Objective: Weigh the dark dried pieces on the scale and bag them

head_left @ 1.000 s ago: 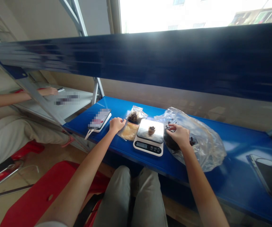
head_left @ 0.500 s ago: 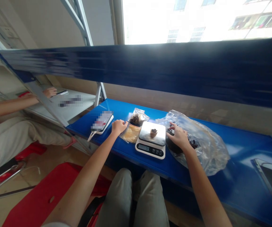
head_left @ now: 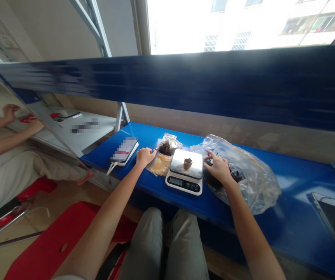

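On the blue table, my left hand (head_left: 145,156) rests in a loose fist beside two small zip bags. One bag (head_left: 167,147) has dark brown dried bits in it; the nearer bag (head_left: 159,164) looks yellowish. A white digital kitchen scale (head_left: 184,188) stands between my hands, its display lit. On its metal plate sits a tiny brown cup (head_left: 188,165) filled with dark pieces. My right hand (head_left: 219,168), thumb and fingers apart, is over dark pieces (head_left: 236,173) at the mouth of a large clear plastic bag (head_left: 257,179). Nothing shows between those fingers.
A phone on a white block (head_left: 124,151) with a cable lies to the left. Another phone (head_left: 332,217) is at the right. Above the blue table (head_left: 292,229) runs a blue shelf edge (head_left: 167,83). At far left, another person's hands (head_left: 11,112) are over a white table; a red stool (head_left: 53,241) stands below.
My hands stay almost in place, with the right one shifting slightly over the dark pieces. The other person's hands have moved left, one raised. The view has shifted a little.
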